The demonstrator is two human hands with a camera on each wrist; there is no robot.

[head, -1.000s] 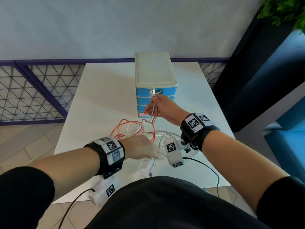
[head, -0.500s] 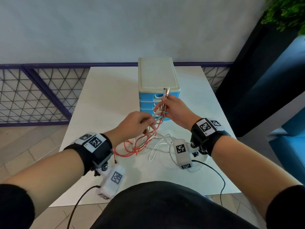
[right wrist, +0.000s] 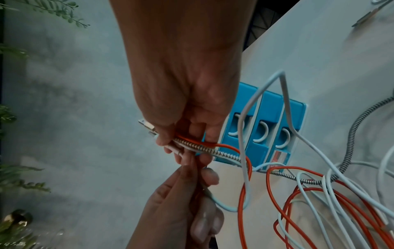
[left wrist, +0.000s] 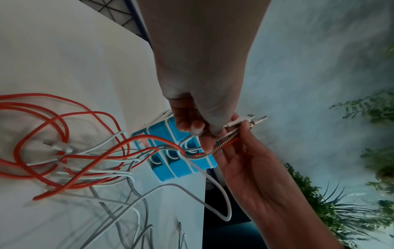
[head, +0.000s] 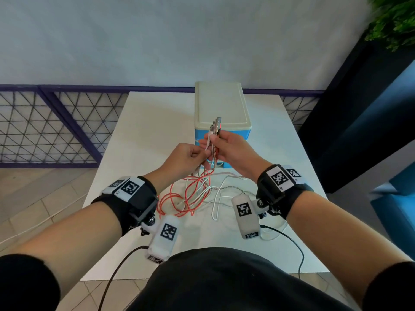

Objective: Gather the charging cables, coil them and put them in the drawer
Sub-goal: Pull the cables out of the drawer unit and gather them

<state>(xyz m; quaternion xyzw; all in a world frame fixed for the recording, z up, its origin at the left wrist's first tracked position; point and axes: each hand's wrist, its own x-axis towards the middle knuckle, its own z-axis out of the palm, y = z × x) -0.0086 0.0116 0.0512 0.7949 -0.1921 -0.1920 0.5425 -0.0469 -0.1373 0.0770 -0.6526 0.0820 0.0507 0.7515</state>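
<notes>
My right hand (head: 219, 145) grips a bundle of cable ends in front of the blue drawer unit (head: 221, 106). The plugs (head: 216, 125) stick up above its fingers. An orange cable (right wrist: 226, 146), a braided cable (right wrist: 215, 150) and a white one run through that grip. My left hand (head: 201, 157) pinches the white cable (left wrist: 235, 121) just below its plug, right against the right hand. The rest of the cables hang down into a loose tangle (head: 190, 198) on the white table (head: 143, 131). All three drawers (right wrist: 263, 128) are closed.
The drawer unit stands at the table's far middle, just behind my hands. A purple mesh railing (head: 56, 126) runs behind the table on the left. A dark panel and a plant (head: 395, 21) stand to the right. Black camera leads (head: 292, 241) trail over the near table edge.
My left hand left the tangle on the table and rose to the right hand, bringing a white cable end to the bundle. The right hand lifted the plugs slightly higher.
</notes>
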